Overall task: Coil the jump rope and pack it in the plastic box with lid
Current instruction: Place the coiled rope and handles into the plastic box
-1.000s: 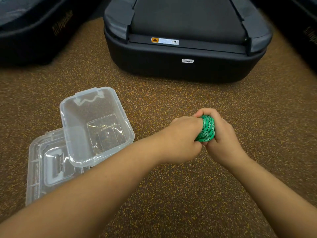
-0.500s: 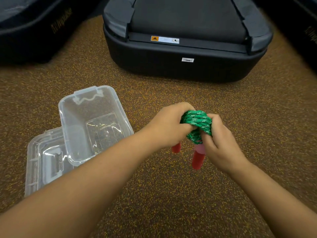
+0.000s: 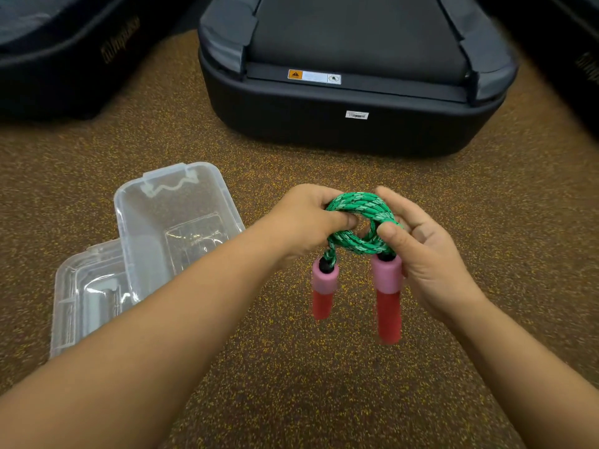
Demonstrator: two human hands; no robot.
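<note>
The green jump rope (image 3: 359,205) is wound into a small ring held in the air over the floor. Its two red and pink handles (image 3: 387,293) hang down from the coil. My left hand (image 3: 308,222) grips the coil's left side, thumb through the ring. My right hand (image 3: 421,251) holds the coil's right side, fingers partly spread, beside the right handle. The clear plastic box (image 3: 129,228) stands open on the floor to the left of my hands. Its clear lid (image 3: 69,306) lies flat, partly under the box's near left corner.
A large black case (image 3: 353,124) sits on the speckled brown floor straight ahead. Another dark case (image 3: 64,59) lies at the far left, and a third shows at the right edge (image 3: 583,59). Bare floor (image 3: 324,400) stretches below my hands.
The coil was squeezed tight between both fists; now it has turned flat and opened into a ring, and the two handles have dropped into view below it.
</note>
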